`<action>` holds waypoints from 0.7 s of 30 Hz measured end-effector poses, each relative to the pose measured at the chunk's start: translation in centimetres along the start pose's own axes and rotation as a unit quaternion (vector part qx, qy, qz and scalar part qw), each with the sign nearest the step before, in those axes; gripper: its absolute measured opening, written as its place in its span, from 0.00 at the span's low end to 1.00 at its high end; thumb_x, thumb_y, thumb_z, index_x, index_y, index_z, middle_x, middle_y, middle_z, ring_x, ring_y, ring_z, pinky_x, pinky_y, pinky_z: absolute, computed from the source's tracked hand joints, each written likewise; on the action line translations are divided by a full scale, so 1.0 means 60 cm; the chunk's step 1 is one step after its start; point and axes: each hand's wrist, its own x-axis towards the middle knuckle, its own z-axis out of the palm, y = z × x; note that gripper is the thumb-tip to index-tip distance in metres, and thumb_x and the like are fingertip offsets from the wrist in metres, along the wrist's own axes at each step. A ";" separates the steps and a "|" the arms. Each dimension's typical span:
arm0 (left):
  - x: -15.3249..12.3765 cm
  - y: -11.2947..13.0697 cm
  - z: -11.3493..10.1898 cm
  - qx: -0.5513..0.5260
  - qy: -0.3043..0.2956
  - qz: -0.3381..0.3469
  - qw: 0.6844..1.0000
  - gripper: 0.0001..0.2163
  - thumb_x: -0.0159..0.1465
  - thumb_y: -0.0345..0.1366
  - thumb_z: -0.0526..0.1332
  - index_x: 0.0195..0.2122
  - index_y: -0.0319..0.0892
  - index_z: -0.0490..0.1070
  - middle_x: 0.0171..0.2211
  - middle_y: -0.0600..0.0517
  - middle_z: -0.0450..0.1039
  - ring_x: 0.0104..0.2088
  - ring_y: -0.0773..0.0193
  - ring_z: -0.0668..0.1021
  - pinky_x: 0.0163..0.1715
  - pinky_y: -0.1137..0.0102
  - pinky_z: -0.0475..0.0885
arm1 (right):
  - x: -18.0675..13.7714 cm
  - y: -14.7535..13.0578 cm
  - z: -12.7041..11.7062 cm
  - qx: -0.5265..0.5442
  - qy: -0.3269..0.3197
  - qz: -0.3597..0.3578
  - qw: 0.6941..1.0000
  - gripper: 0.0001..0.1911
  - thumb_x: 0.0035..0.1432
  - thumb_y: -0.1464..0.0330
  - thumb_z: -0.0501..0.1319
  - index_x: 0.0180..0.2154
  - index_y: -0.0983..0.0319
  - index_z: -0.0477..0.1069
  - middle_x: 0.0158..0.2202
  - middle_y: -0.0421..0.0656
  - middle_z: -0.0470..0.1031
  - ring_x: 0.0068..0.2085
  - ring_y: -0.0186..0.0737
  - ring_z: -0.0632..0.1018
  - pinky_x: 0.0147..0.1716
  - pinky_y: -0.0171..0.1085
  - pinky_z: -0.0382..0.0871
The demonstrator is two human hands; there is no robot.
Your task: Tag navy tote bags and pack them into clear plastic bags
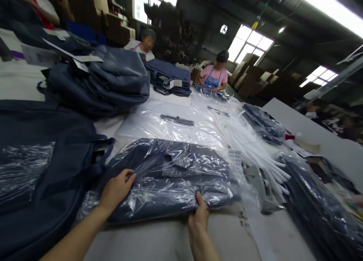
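Observation:
A dark navy bag in a clear plastic bag (176,185) lies flat on the white table in front of me. My left hand (119,187) is at its left end, fingers closed with thumb and forefinger together on the plastic film. At the near edge, my right hand (199,215) grips the wrapped bag, thumb on top and the other fingers mostly hidden beneath it. Just left of my left arm lies a navy backpack (70,151) with a strap loop. Beyond the wrapped bag is a stack of clear plastic bags (144,117) with dark slots.
White strips (249,140) fan out to the right, beside a grey device (263,191). More wrapped bags (320,204) lie at the far right. Navy bags (113,76) are piled at the back left. A co-worker in a blue apron (214,79) stands across the table.

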 end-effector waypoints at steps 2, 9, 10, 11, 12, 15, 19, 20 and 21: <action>-0.013 0.032 0.015 -0.118 0.002 -0.002 0.993 0.18 0.62 0.51 0.50 0.42 0.45 0.68 0.28 0.51 0.76 0.33 0.53 0.78 0.35 0.65 0.65 | 0.013 -0.075 0.032 0.022 -0.034 -0.084 0.996 0.27 0.34 0.66 0.70 0.41 0.62 0.71 0.39 0.42 0.79 0.43 0.45 0.79 0.40 0.42 0.77; -0.068 0.167 0.030 -0.411 0.077 0.113 0.901 0.25 0.59 0.57 0.57 0.47 0.43 0.68 0.43 0.47 0.71 0.43 0.56 0.73 0.47 0.63 0.67 | -0.042 -0.451 0.093 -0.026 -0.160 -0.390 0.906 0.25 0.34 0.69 0.72 0.40 0.62 0.74 0.32 0.38 0.78 0.32 0.37 0.78 0.33 0.37 0.75; -0.070 0.178 0.023 -0.431 0.064 0.111 0.893 0.25 0.58 0.58 0.58 0.46 0.43 0.69 0.43 0.47 0.71 0.42 0.57 0.73 0.46 0.63 0.67 | -0.063 -0.495 0.095 -0.060 -0.168 -0.441 0.880 0.25 0.35 0.69 0.72 0.40 0.63 0.74 0.32 0.39 0.78 0.32 0.38 0.78 0.32 0.38 0.75; -0.069 0.187 0.015 -0.461 0.043 0.102 0.880 0.26 0.57 0.59 0.59 0.46 0.43 0.69 0.43 0.47 0.71 0.42 0.57 0.73 0.45 0.63 0.68 | -0.085 -0.530 0.097 -0.102 -0.166 -0.492 0.849 0.24 0.36 0.68 0.72 0.40 0.64 0.74 0.32 0.40 0.78 0.32 0.39 0.78 0.32 0.38 0.74; -0.066 0.195 0.006 -0.502 0.015 0.090 0.860 0.26 0.56 0.59 0.60 0.46 0.43 0.70 0.43 0.47 0.71 0.41 0.58 0.72 0.44 0.64 0.68 | -0.107 -0.555 0.099 -0.154 -0.155 -0.541 0.812 0.23 0.36 0.66 0.72 0.38 0.65 0.75 0.32 0.41 0.79 0.32 0.41 0.78 0.31 0.39 0.73; -0.050 0.221 -0.037 -0.652 -0.087 0.054 0.751 0.26 0.59 0.58 0.58 0.50 0.45 0.69 0.47 0.47 0.69 0.43 0.58 0.73 0.42 0.64 0.72 | -0.154 -0.562 0.106 -0.328 -0.091 -0.662 0.668 0.19 0.40 0.62 0.70 0.36 0.64 0.75 0.29 0.42 0.78 0.30 0.43 0.77 0.27 0.37 0.69; -0.023 0.251 -0.121 -0.761 -0.159 0.032 0.628 0.28 0.62 0.61 0.49 0.52 0.46 0.67 0.51 0.44 0.69 0.47 0.48 0.75 0.40 0.48 0.75 | -0.155 -0.444 0.113 -0.510 -0.125 -0.720 0.453 0.11 0.51 0.69 0.60 0.39 0.61 0.72 0.28 0.42 0.77 0.30 0.43 0.77 0.28 0.35 0.65; -0.015 0.250 -0.139 -0.776 -0.154 0.033 0.611 0.29 0.62 0.62 0.47 0.52 0.45 0.67 0.51 0.42 0.69 0.47 0.45 0.75 0.39 0.46 0.75 | -0.148 -0.401 0.111 -0.544 -0.163 -0.712 0.413 0.10 0.52 0.72 0.58 0.38 0.60 0.71 0.31 0.43 0.78 0.32 0.42 0.77 0.29 0.34 0.65; -0.008 0.241 -0.152 -0.790 -0.139 0.040 0.596 0.28 0.63 0.60 0.48 0.52 0.44 0.67 0.51 0.42 0.70 0.47 0.44 0.75 0.39 0.45 0.75 | -0.139 -0.356 0.109 -0.573 -0.205 -0.697 0.379 0.11 0.52 0.75 0.56 0.37 0.60 0.70 0.35 0.44 0.78 0.34 0.40 0.78 0.29 0.33 0.65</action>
